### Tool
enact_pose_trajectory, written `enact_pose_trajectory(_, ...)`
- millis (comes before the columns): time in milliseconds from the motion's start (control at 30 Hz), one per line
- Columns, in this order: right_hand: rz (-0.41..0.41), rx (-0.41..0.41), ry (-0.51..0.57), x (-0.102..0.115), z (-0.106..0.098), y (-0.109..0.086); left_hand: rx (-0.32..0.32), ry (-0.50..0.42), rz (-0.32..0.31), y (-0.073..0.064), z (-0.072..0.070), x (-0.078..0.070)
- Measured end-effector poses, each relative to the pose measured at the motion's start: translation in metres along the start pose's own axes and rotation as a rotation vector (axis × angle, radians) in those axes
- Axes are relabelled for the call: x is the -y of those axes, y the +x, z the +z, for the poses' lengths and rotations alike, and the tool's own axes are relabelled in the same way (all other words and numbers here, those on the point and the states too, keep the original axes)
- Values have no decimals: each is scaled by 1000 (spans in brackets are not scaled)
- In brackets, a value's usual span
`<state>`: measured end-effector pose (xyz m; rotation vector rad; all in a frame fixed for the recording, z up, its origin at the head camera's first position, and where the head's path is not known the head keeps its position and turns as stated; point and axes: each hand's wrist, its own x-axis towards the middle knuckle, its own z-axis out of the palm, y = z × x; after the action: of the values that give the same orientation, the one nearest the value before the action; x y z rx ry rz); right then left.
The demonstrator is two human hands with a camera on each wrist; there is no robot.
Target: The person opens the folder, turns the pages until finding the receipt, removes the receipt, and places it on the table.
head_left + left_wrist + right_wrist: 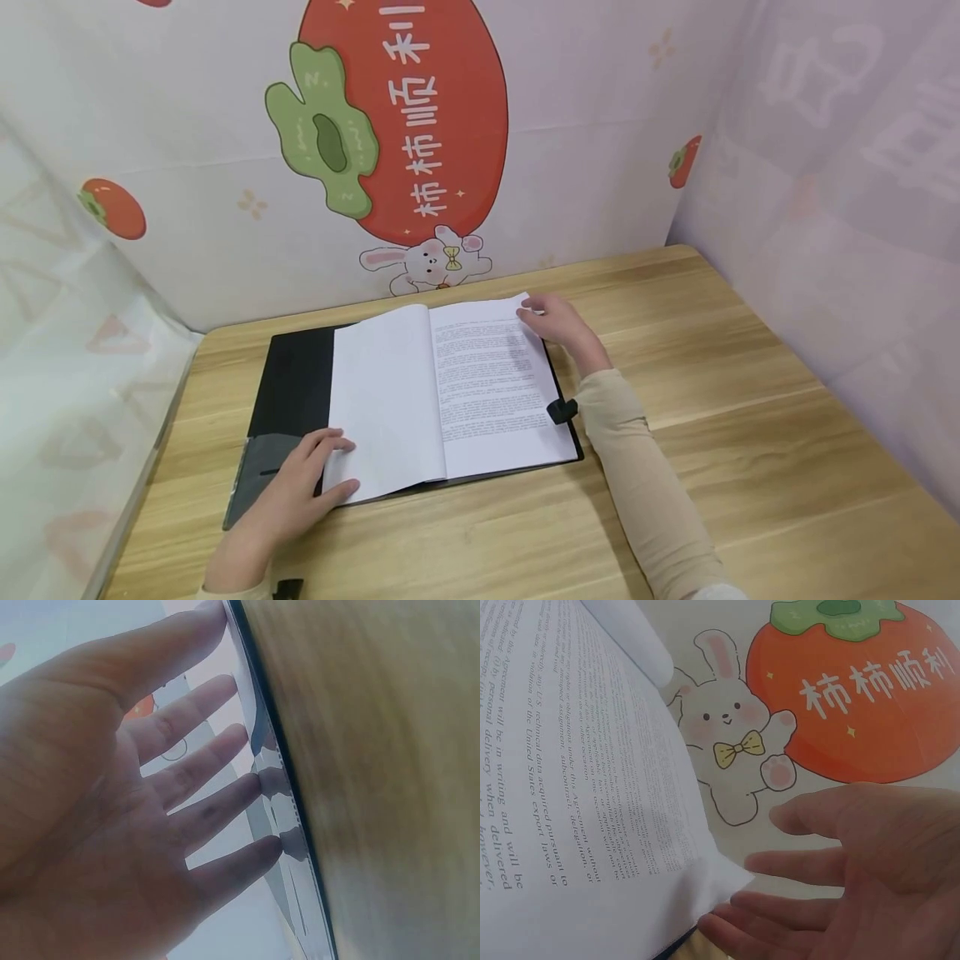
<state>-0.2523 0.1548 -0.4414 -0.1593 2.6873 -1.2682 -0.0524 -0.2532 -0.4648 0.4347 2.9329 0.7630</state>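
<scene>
An open black folder (pixel 300 367) of paper sheets lies on the table. Its left page (pixel 382 408) is blank, and its right page (pixel 491 375) carries lines of printed text. My left hand (pixel 303 487) rests at the lower left edge of the blank page, fingers spread; the left wrist view shows this hand (pixel 172 772) with its fingertips along the folder's edge. At the top right corner of the printed page is my right hand (pixel 558 323). In the right wrist view its fingers touch the slightly raised page corner (pixel 731 877), while the thumb stands apart from the paper.
The wooden table (pixel 735 417) extends to the right and in front of the folder. Behind it hangs a white cloth (pixel 585 100) with a printed persimmon and rabbit; more cloth hangs at both sides. A grey glossy flap (pixel 262 471) covers the folder's lower left.
</scene>
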Motion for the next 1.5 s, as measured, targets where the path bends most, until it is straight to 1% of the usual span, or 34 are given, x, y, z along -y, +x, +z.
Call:
enact_pose_trajectory(133,4,1,11,2,1,0,-15,-2,9,-1,0,1)
enact_pose_trajectory(233,12,-11,51,2,1,1,-19,-3,6,-1,0,1)
enact_pose_trajectory(433,75,-43,123,-4,2,4,-12,2,-2,0,-1,2)
enact_pose_trajectory(533,79,-55,132,-9,0,4,0,4,-13,0,-2,2)
enact_pose_trajectory(600,56,-66,122,-10,-2,5,11,8,-26,1,-4,0)
enact_pose_trajectory(700,40,-71,120,-12,-3,4,47,11,-51,2,-6,-3)
enact_pose_trajectory(800,42,-49,142,-13,-4,0,89,18,-75,3,-8,-8)
enact_pose_trajectory(867,40,-32,175,-12,-5,-2,103,32,-81,4,-11,-13)
enact_pose_trajectory(933,23,-17,203,-8,-6,-3,87,60,-67,6,-16,-18)
enact_pose_trajectory(1000,2,-4,224,-2,-7,-2,50,99,-46,9,-23,-26)
enact_pose_trajectory(1167,-10,39,250,2,-7,-2,-62,173,62,17,-32,-53)
enact_pose_trajectory(1333,-23,76,290,6,-12,-2,-138,206,156,32,-34,-76)
enact_pose_trajectory(1433,-22,92,307,8,-12,-1,-157,216,216,44,-31,-87)
enact_pose_trajectory(1500,-22,102,313,9,-12,0,-155,220,242,52,-28,-94)
